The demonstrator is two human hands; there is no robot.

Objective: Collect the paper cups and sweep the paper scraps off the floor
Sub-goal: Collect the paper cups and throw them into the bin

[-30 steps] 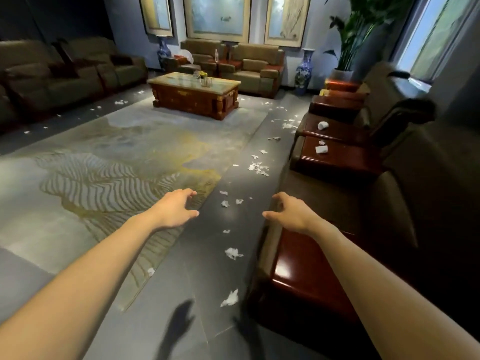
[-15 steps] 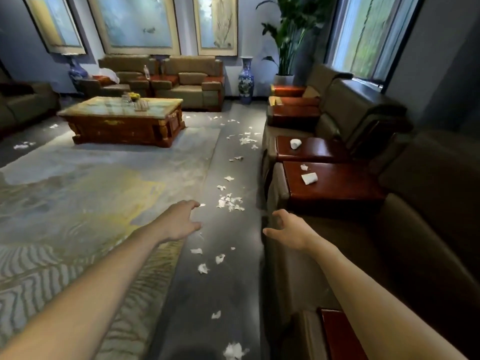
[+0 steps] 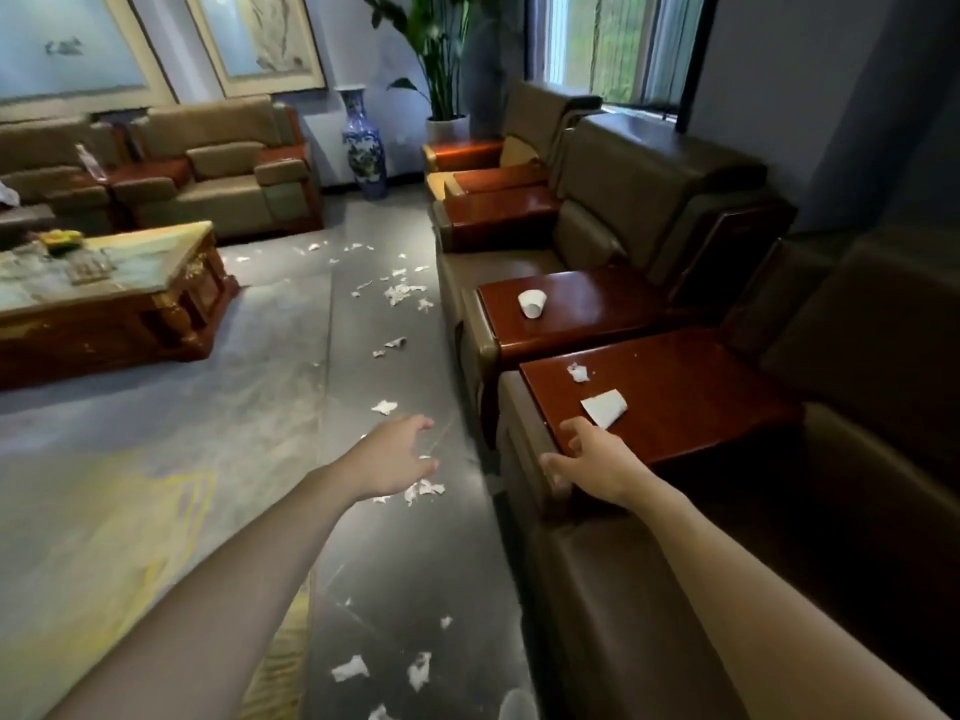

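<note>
The floor (image 3: 415, 563) beside the sofas (image 3: 649, 189) is strewn with scraps (image 3: 401, 293). On the near table (image 3: 685, 402) a squashed cup (image 3: 604, 407) lies flat, its wider end facing the right hand (image 3: 597, 459), which is just short of it with fingers loosely spread, empty. The left hand (image 3: 395, 454), also slack and empty, hangs farther off over the floor.

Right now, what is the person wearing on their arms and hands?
Nothing visible. The left hand and right hand are bare: no gloves, no watch at either wrist, and no sleeve in view anywhere up to the frame edge.
</note>
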